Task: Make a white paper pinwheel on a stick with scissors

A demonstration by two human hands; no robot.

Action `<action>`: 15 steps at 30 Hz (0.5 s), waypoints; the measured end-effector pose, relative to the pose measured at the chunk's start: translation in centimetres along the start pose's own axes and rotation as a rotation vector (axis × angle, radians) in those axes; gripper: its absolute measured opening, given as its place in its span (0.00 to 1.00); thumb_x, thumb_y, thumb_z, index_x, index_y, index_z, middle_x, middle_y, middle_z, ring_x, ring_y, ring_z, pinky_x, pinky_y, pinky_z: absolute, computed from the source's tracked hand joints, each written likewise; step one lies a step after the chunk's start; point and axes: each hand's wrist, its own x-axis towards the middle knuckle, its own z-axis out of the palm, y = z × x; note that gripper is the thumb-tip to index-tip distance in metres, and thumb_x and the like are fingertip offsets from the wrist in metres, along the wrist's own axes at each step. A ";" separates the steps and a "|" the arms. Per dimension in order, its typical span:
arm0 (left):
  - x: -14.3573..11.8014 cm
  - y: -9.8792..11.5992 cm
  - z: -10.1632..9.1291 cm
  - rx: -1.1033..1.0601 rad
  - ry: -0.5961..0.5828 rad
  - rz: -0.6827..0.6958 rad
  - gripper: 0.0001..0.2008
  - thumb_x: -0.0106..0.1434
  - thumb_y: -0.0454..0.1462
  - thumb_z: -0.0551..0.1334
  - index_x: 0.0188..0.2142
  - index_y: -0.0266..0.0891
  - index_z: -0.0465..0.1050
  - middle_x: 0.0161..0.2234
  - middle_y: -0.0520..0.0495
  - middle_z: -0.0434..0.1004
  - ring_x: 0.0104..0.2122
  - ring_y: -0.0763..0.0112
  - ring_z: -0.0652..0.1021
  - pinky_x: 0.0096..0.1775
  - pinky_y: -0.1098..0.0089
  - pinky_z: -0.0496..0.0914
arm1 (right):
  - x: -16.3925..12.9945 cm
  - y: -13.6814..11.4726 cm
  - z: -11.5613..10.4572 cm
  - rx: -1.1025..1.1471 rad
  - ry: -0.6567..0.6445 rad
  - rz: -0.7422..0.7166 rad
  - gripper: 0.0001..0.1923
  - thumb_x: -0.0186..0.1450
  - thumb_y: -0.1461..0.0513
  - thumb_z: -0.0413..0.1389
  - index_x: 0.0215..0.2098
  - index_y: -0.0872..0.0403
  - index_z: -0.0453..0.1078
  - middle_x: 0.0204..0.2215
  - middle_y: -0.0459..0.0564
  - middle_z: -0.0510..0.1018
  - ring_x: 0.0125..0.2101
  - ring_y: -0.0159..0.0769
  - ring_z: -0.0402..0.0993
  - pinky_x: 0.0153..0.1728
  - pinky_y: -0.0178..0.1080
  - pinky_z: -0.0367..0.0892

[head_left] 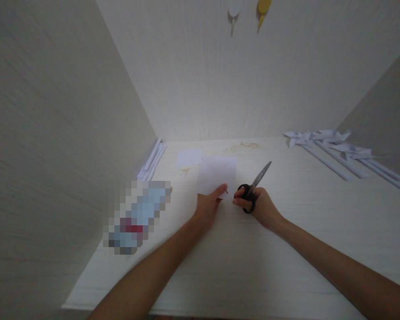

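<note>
My left hand [208,202] grips a white square sheet of paper [216,173] by its near edge, thumb on top near the right corner. A small dark mark or slit shows beside the thumb. My right hand [258,204] is closed around a pair of scissors [253,189] with black handles. Their metal blades point up and away to the right, off the paper. The right thumb and forefinger come together close to the paper's near right corner; whether they pinch anything there I cannot tell.
Rolled paper sticks [151,160] lie at the left wall. Paper pinwheels [333,140] on sticks lie at the right. Another white sheet [189,157] and thin yellowish bits [183,170] lie behind. A blurred-out object [140,218] is at left. Hooks [262,11] hang on the back wall.
</note>
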 end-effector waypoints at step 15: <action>0.0 -0.5 -0.2 0.108 0.030 0.034 0.22 0.42 0.34 0.67 0.40 0.38 0.70 0.39 0.44 0.75 0.38 0.64 0.74 0.43 0.63 0.67 | -0.1 -0.7 0.3 -0.082 0.062 -0.008 0.16 0.46 0.53 0.60 0.21 0.58 0.68 0.14 0.43 0.66 0.17 0.26 0.58 0.19 0.33 0.55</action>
